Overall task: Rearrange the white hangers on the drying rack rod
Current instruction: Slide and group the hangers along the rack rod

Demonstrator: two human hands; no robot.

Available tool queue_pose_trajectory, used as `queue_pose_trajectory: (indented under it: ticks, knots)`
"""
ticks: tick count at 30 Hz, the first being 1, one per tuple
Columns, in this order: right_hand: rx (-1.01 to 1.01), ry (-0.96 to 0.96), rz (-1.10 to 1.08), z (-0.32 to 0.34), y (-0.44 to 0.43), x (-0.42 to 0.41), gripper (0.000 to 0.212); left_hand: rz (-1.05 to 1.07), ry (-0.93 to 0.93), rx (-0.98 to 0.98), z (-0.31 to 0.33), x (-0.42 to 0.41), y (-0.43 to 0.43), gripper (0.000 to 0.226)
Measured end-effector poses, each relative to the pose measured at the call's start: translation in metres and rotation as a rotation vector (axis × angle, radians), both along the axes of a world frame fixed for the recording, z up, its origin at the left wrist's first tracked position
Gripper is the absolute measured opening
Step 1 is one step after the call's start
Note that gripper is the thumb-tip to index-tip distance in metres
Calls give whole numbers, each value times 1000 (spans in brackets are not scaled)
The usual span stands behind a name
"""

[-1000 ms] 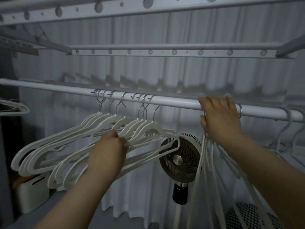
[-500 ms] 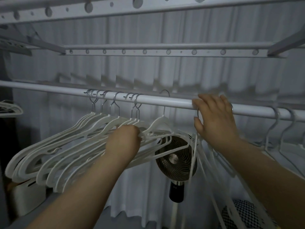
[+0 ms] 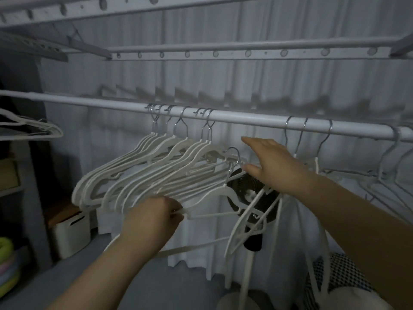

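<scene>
A white rod (image 3: pixel 245 120) runs across the view. A bunch of several white hangers (image 3: pixel 143 173) hangs from it by metal hooks left of centre. Three more hangers (image 3: pixel 306 139) hook onto the rod at the right. One white hanger (image 3: pixel 214 193) is off the rod, its hook well below it. My left hand (image 3: pixel 154 218) grips this loose hanger by its lower edge, under the bunch. My right hand (image 3: pixel 272 166) is below the rod with fingers spread, just right of the loose hanger's hook and holding nothing.
A round fan (image 3: pixel 248 193) on a stand sits behind the hangers, in front of a white curtain (image 3: pixel 223 86). Perforated rack rails (image 3: pixel 223 52) run overhead. A white bin (image 3: pixel 71 231) stands low left, a checkered item (image 3: pixel 335 276) low right, and another hanger (image 3: pixel 33 128) far left.
My right hand let go of the rod and dropped below it. The hanger lifted clear of the rod has come down, and my left hand moved lower with it.
</scene>
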State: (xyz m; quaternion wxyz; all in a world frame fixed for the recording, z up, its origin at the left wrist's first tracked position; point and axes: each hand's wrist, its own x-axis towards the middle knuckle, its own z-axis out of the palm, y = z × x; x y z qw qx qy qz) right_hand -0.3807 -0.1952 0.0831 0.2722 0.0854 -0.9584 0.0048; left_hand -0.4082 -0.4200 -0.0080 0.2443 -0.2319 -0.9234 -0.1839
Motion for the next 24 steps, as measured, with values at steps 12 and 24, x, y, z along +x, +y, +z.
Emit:
queue_pose_trajectory:
  ticks: [12, 24]
  knots:
    - [-630, -690, 414, -25, -165, 17, 29, -2, -353, 61, -37, 77, -193, 17]
    - [-1146, -997, 511, -63, -314, 58, 26, 189, -390, 468, -70, 146, -272, 39]
